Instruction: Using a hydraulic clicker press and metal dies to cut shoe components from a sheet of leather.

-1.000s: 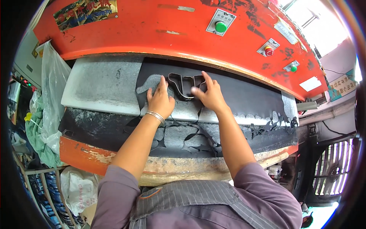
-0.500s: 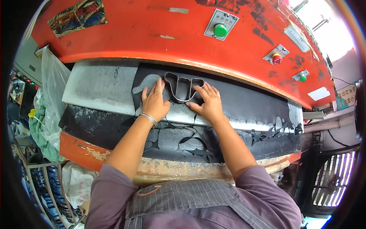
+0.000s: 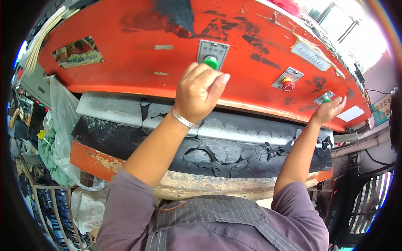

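My left hand (image 3: 196,93) is curled into a fist with the thumb along its side, up against the large green push button (image 3: 211,62) on the red machine front. My right hand (image 3: 330,111) is raised at the right with its fingers stretched out, at the small green button (image 3: 326,100), which it partly covers. Below them a black sheet (image 3: 251,124) with scalloped cut edges lies on the white cutting board (image 3: 109,112). No metal cutting die shows; the red beam and my left arm hide the area behind.
A red stop knob (image 3: 288,85) sits between the two green buttons. Cut black scraps (image 3: 201,154) hang over the dark front ledge. Clear plastic sheeting (image 3: 65,121) and a metal rack (image 3: 54,187) stand at the left. A wooden roller (image 3: 201,192) runs along the front.
Both hands have left the metal cutting die on the black sheet and gone up to the green buttons. The left hand has closed into a fist. The die is out of sight.
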`<state>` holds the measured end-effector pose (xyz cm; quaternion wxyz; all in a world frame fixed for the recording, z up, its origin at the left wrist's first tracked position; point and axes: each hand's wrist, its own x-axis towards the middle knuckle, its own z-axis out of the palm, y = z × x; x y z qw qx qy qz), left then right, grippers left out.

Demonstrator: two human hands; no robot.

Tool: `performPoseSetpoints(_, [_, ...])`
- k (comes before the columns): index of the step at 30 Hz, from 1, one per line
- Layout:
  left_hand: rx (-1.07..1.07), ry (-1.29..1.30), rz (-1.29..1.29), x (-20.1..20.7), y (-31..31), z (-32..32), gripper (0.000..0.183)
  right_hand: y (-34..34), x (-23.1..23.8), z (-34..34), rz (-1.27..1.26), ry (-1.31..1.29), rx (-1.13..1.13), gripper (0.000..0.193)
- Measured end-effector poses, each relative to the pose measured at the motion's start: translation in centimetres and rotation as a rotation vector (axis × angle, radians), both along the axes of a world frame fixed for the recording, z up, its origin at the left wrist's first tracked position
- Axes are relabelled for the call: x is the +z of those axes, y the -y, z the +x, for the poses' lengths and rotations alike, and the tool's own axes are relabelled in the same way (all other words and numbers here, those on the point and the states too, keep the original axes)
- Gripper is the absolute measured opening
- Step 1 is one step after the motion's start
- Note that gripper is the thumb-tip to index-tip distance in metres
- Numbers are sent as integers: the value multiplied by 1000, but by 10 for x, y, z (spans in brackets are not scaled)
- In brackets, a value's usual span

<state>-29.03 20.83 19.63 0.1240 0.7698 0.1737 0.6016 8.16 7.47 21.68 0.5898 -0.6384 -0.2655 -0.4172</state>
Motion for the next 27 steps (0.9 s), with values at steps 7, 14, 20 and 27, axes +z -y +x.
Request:
performPoseSetpoints(7, [58, -241, -132, 38, 16, -10, 26, 27, -4, 22, -173, -185, 173, 72])
performPoseSetpoints(14, [155, -564, -582, -4, 86, -97, 29, 48, 23, 33, -192, 12, 245, 70])
performPoseSetpoints(20, [261, -367, 65, 53, 13, -16, 16, 14, 9, 22, -345, -95, -10, 77])
performPoseSetpoints(27, [50, -753, -505, 2, 122, -93, 33, 118, -20, -79, -867, -211, 573, 62])
